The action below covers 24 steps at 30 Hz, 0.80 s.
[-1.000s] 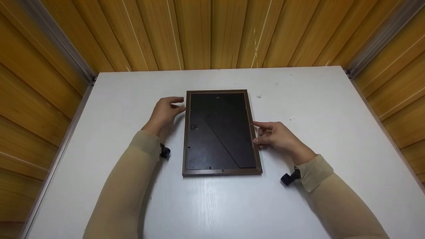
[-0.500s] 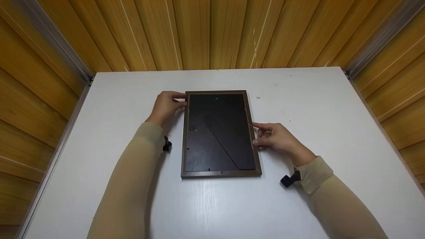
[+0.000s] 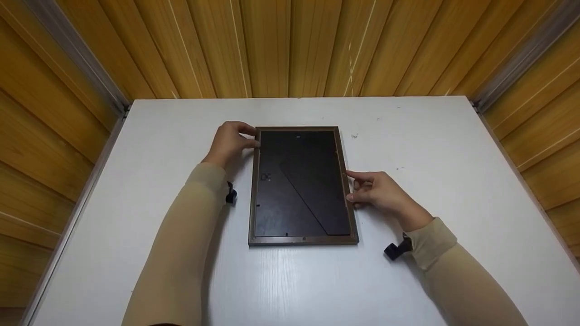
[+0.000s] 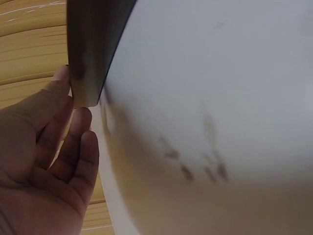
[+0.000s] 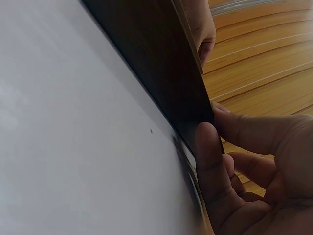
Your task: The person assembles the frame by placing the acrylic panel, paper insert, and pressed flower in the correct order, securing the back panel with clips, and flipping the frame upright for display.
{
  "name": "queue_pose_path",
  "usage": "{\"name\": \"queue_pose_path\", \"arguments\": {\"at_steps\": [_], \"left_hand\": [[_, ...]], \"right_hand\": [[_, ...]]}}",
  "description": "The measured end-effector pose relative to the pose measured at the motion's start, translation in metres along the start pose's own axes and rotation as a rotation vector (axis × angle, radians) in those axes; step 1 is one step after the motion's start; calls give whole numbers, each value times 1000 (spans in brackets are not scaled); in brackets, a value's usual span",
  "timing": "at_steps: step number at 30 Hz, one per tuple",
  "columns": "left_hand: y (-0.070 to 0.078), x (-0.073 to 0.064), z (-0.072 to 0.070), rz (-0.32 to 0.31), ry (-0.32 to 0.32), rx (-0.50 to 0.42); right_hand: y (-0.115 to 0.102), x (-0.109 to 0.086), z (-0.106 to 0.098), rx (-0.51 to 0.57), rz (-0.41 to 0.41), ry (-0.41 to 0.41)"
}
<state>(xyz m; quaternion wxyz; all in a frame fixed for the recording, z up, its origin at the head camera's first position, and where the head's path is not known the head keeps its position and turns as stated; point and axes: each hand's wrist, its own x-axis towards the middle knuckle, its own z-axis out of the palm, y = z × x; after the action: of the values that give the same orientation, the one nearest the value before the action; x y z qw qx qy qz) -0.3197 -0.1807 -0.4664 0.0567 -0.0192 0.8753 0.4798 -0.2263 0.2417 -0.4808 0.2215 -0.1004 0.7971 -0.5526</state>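
Note:
A brown picture frame (image 3: 252, 199) lies face down on the white table (image 3: 276, 285), its black backing board (image 3: 290, 208) upward. A slanted stand flap (image 3: 319, 199) lies flat against that board. My left hand (image 3: 229, 142) grips the frame's far left corner between thumb and fingers; in the left wrist view the thumb rests along the frame's side (image 4: 88, 54). At the middle of the right edge, my right hand (image 3: 383, 192) pinches the frame. Up close in the right wrist view, the right thumb (image 5: 254, 132) is on the upper edge and a finger (image 5: 210, 152) against the side.
Yellow wood-patterned panels (image 3: 267, 50) rise behind the table and on both sides, with grey metal posts (image 3: 90, 59) at the corners. Small marks (image 3: 354, 136) dot the tabletop right of the frame. A small black camera (image 3: 396, 250) is strapped at the right wrist.
My left hand has moved up and right from just beside the frame's left edge and taken hold near the far left corner. The right hand keeps its place.

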Motion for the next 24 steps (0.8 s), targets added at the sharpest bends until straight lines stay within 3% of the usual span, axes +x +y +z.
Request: {"name": "queue_pose_path", "arguments": {"at_steps": [11, 18, 24], "left_hand": [[11, 2, -1, -112, -83, -28], [17, 1, 2, -190, -94, -52], [24, 2, 3, -183, -102, -7]], "right_hand": [[-1, -5, 0, 2, 7, -6], [0, -7, -2, 43, 11, -21], [1, -6, -4, 13, -5, -18]]}}
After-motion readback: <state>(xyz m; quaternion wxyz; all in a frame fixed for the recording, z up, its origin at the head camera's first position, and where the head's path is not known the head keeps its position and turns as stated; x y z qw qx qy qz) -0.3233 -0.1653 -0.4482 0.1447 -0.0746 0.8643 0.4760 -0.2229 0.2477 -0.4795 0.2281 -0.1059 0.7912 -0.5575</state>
